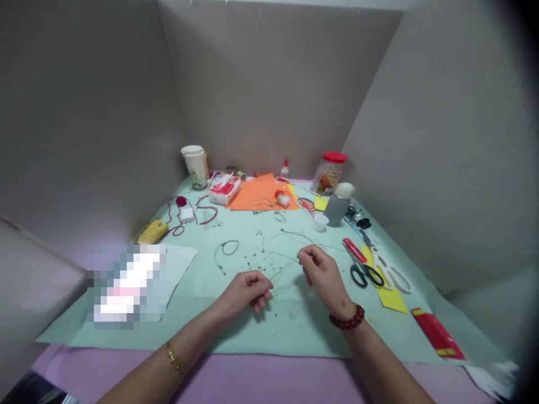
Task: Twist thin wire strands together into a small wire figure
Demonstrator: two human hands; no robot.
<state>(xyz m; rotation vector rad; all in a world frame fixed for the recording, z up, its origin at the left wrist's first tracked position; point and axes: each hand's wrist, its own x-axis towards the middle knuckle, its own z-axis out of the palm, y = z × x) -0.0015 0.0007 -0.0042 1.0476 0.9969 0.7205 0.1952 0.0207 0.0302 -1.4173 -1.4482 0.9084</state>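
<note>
Above the middle of the green sheet, my left hand pinches a thin pale green cord between thumb and forefinger. The cord runs up and right to my right hand, whose thumb and forefinger are also pinched on it. Small dark beads are scattered on the sheet just beyond my left hand. A looped cord lies to their left. More thin cords lie beyond my right hand.
Black-handled scissors and white-handled scissors lie right, by yellow paper. A grey bottle, red-lidded jar, orange paper, tissue pack and white cup stand or lie farther back.
</note>
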